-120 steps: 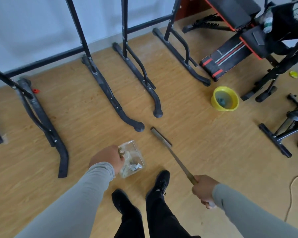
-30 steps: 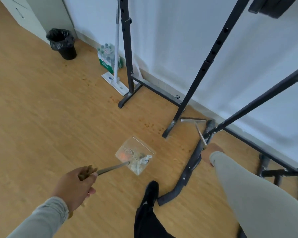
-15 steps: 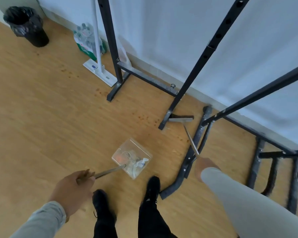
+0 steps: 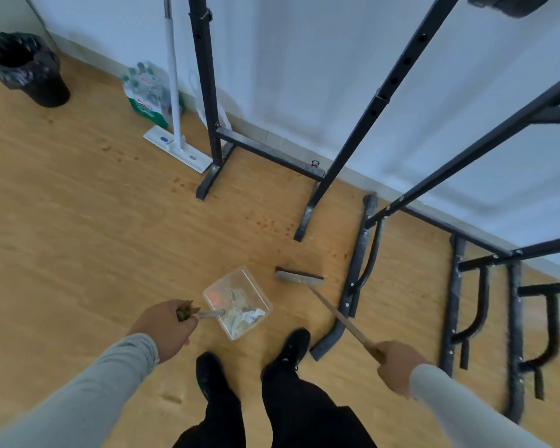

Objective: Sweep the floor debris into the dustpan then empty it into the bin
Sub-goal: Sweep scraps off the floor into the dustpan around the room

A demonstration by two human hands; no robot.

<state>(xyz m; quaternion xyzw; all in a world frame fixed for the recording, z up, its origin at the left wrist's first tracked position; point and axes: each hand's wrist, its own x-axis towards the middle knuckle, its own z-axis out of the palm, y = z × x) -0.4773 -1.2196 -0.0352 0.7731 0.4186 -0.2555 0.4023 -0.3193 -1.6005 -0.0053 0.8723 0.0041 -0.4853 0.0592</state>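
My left hand [image 4: 165, 328] grips the handle of a clear plastic dustpan [image 4: 238, 302] held just above the wooden floor ahead of my feet. Crumpled paper and other scraps lie inside the pan. My right hand [image 4: 398, 367] grips the long handle of a broom [image 4: 299, 275], whose flat brush head is low over the floor just right of the dustpan. A black bin [image 4: 25, 67] lined with a black bag stands far off at the upper left, near the wall.
Black steel rack frames [image 4: 359, 253] stand along the white wall with feet reaching onto the floor right of the broom. A white flat mop [image 4: 175, 147] and a pack of water bottles [image 4: 146, 92] lean by the wall. My black shoes [image 4: 291, 349] are below the dustpan.
The view has swung from the gym benches toward the wall and bin. Over the last second the broom head came back from the rack foot to beside the dustpan.
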